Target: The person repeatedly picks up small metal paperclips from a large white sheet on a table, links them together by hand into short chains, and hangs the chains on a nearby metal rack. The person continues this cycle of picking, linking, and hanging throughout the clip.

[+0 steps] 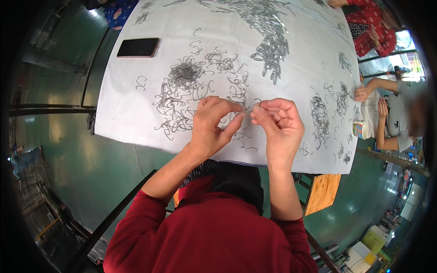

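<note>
Over the near part of the white-covered table (pixel 132 118), my two hands meet with fingertips almost touching. My left hand (pixel 208 125) is closed in a pinch on a small shiny metal piece (pixel 247 108), too small to make out fully. Thumb and forefinger of my right hand (pixel 283 125) are pinched on a thin curved wire hook (pixel 258 100), whose bent end sticks up above the fingers. Loose wire hooks (pixel 170 102) lie scattered around and behind my left hand, with a denser dark heap of hooks (pixel 185 73) beyond it.
A large pile of narrow shiny metal pieces (pixel 271 43) spreads at the far middle. A black phone (pixel 138 48) lies far left. More hooks (pixel 319 116) lie right of my right hand. Co-workers sit along the right edge, near a paper cup (pixel 360 129).
</note>
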